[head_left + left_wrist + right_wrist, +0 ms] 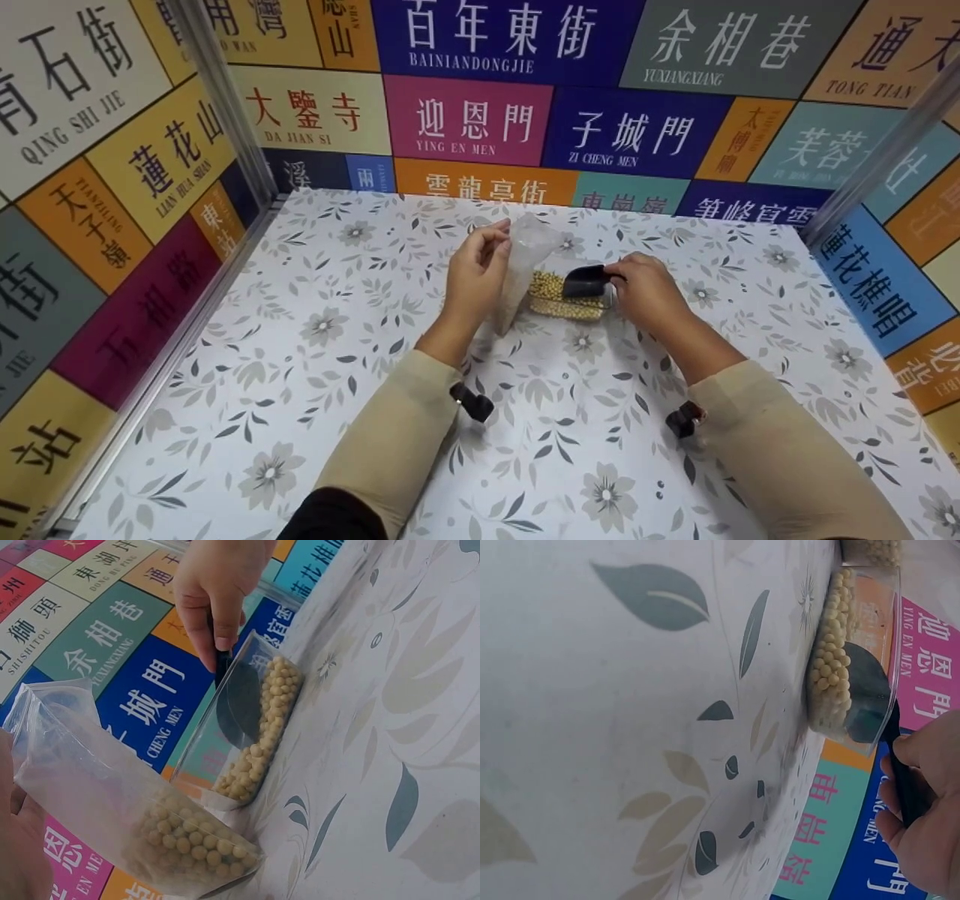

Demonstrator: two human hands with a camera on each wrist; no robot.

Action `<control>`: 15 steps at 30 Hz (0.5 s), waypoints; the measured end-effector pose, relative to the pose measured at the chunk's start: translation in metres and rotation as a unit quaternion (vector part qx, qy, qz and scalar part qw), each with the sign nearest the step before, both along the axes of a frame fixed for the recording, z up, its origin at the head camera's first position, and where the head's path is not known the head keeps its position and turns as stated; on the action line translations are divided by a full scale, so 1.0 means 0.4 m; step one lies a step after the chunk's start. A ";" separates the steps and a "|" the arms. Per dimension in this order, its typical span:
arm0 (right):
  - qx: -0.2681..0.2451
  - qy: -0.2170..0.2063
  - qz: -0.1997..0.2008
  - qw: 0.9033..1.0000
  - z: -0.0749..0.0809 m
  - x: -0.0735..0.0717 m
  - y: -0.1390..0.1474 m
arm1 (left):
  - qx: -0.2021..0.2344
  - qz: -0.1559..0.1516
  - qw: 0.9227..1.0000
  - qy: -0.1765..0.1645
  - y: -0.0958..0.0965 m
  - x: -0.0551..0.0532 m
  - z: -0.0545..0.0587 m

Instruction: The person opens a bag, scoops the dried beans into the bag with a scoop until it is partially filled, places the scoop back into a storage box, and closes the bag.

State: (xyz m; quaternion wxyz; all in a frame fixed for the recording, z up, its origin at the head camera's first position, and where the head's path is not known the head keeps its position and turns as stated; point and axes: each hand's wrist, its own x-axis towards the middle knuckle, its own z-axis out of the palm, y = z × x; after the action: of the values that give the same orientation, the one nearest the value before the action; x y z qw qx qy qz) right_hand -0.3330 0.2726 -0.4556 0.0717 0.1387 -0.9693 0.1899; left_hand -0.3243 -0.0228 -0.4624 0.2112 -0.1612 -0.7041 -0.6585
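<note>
Well left of the clear container (568,310) I have the left edge of the flowered table (292,397), running along a wall of coloured signs (124,270), with a broad stretch of cloth between that edge and the container. The left sleeve (390,427) comes in from the container's near left. Just left of the container, the left hand (476,274) pinches the upper side of a plastic bag (531,244) between thumb and bent fingers. The bag stands close beside the container's left end, with pale beans (191,840) gathered at its bottom; I can't tell whether bag and container touch.

In the container, yellow beans (547,285) lie below the rim. Behind it, I see only a short run of cloth before the back wall; in front, a wide gap separates the forearms. A black scoop (583,283) reaches over the container's right end, blade inside against the beans; I can't tell its load. Just right of the container, the right hand (651,289) pinches the scoop's handle, its right sleeve (780,427) entering from the near right. Farther right of the container, cloth extends toward the table's right edge.
</note>
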 end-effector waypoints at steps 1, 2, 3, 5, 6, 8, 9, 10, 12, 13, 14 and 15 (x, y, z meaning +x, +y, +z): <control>0.003 -0.004 0.000 1.000 0.001 -0.001 -0.002 | 0.001 -0.001 1.000 -0.001 0.000 0.000 0.000; 0.006 -0.007 0.000 1.000 0.001 -0.003 -0.003 | 0.002 -0.001 1.000 -0.002 0.000 0.000 -0.001; 0.009 -0.010 0.001 1.000 0.002 -0.004 -0.004 | 0.002 -0.002 1.000 -0.004 0.000 0.001 -0.001; 0.015 -0.015 0.003 1.000 0.004 -0.006 -0.008 | 0.003 -0.002 1.000 -0.006 0.000 0.001 0.000; 0.018 -0.018 0.005 1.000 0.005 -0.007 -0.010 | 0.003 -0.003 1.000 -0.007 0.000 0.002 0.001; 0.022 -0.023 0.007 0.999 0.006 -0.009 -0.016 | 0.003 -0.003 1.000 -0.007 0.001 0.002 0.001; 0.024 -0.025 0.009 0.999 0.006 -0.010 -0.020 | 0.003 -0.002 1.000 -0.007 0.001 0.002 0.001; 0.025 -0.027 0.009 0.999 0.006 -0.011 -0.024 | 0.003 -0.002 1.000 -0.007 0.001 0.002 0.002; 0.025 -0.031 0.012 0.999 0.004 -0.015 -0.031 | 0.003 -0.002 1.000 -0.007 0.001 0.002 0.002; 0.022 -0.032 0.014 0.999 0.002 -0.017 -0.034 | 0.003 -0.002 1.000 -0.007 0.001 0.002 0.002; 0.020 -0.032 0.015 0.999 -0.001 -0.019 -0.037 | 0.002 -0.002 1.000 -0.007 0.001 0.001 0.001; 0.017 -0.034 0.015 0.999 -0.004 -0.021 -0.040 | 0.003 -0.002 1.000 -0.008 0.001 0.000 0.000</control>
State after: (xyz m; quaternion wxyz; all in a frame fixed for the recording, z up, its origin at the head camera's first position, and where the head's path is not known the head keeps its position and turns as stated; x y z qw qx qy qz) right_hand -0.3413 0.2567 -0.4573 0.0336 0.1479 -0.9720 0.1794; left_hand -0.3241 -0.0225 -0.4624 0.2049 -0.1571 -0.7036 -0.6620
